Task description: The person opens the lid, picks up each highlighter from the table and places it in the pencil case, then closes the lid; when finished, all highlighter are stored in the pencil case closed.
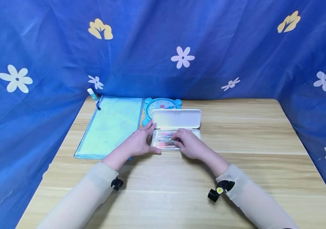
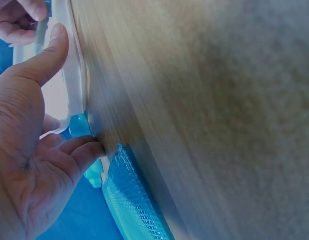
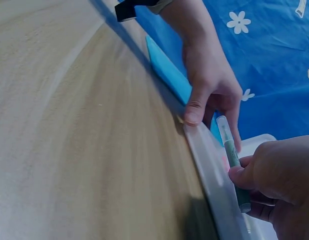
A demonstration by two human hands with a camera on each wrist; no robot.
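A white pencil case (image 1: 176, 119) lies on the table with its lid raised, and several pens (image 1: 164, 144) lie inside the tray. My left hand (image 1: 140, 141) holds the left end of the case, thumb at the front corner and fingers along the far side by the hinge. Over the tray, my right hand (image 1: 190, 144) pinches a green pen (image 3: 233, 156) with a clear cap between thumb and fingers. In the right wrist view the pen slants above the case, its capped end towards the left hand. Part of the tray is hidden under the right hand.
Behind the case sits a blue toy clock (image 1: 163, 104), partly covered by the lid. Left of it lies a light blue mesh zip pouch (image 1: 109, 127). A small teal tube with a white cap (image 1: 92, 94) is at the pouch's far corner. Blue flowered cloth (image 1: 140, 63) surrounds the table.
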